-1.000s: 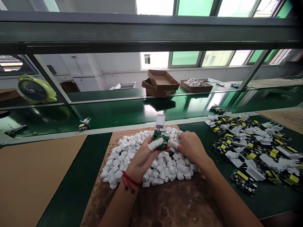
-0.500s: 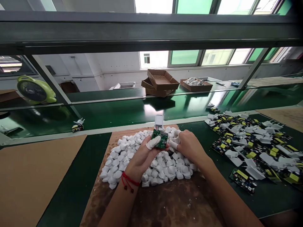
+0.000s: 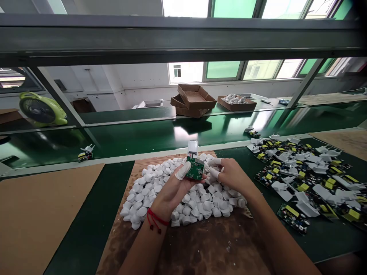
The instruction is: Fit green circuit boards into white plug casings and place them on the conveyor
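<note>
My left hand [image 3: 179, 183], with a white finger cot on its thumb and a red cord on the wrist, grips a green circuit board [image 3: 195, 168] by its left edge. A white plug housing [image 3: 193, 146] joins the board's far end by wires. My right hand [image 3: 229, 172], also in white finger cots, is just right of the board, its fingertips brought together over the heap of small white plastic caps [image 3: 197, 206]. Whatever sits between those fingertips blends with the white caps. The heap lies on a brown board [image 3: 183, 252] under both hands.
Many circuit boards with white plug housings [image 3: 304, 175] are spread to the right. Beyond runs a green conveyor belt [image 3: 137, 137] with a board assembly [image 3: 85, 153] on it. Cardboard [image 3: 48, 214] lies at left; cardboard trays [image 3: 195, 100] and a green fan [image 3: 41, 110] stand behind.
The assemblies on the belt have slid left. My right hand has shifted slightly, its fingers closer to the board's right side. The held board has turned a little, showing more of its face.
</note>
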A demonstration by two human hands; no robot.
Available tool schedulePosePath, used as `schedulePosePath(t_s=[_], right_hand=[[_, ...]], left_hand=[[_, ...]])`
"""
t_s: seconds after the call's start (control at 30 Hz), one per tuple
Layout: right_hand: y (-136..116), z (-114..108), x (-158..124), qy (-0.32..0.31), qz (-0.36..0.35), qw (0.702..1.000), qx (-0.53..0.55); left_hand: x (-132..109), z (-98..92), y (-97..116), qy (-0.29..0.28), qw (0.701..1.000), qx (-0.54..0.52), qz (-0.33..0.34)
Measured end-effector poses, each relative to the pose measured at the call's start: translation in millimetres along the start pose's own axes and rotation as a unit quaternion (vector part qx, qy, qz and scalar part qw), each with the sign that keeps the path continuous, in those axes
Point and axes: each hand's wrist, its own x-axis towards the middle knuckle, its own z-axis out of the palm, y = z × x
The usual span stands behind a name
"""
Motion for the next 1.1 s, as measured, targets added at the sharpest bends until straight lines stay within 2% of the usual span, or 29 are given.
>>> schedulePosePath(t_s=[0.23,0.43,0.67,0.9,1.0,1.1], right_hand=[[3.9,-3.6,-0.3,-0.036,-0.026,0.976,0.212],[7.0,-2.1,-0.1,-0.037,0.016,0.973,0.227],[18.2,-1.3,4.2,-0.023,0.022,0.951,0.307],[15.2,-13.1,-0.7,-0.095,-0.022,0.902,0.420],[13.7,-13.0,-1.0,-0.108,-0.057,0.906,0.406],[15.9,-7.2,1.9,-0.095,-0.054,0.939,0.327]], left_hand=[[0.1,8.7,4.4,0.037,0.998,-0.029,-0.041],[1.6,5.8,4.0,0.050,0.997,-0.049,-0.021],[3.9,3.0,4.5,0.057,0.996,-0.062,-0.001],[-0.1,5.9,6.9,0.056,0.997,-0.061,-0.005],[-0.1,7.0,7.7,0.051,0.997,-0.059,-0.004],[0.6,7.5,8.1,0.057,0.996,-0.062,-0.005]])
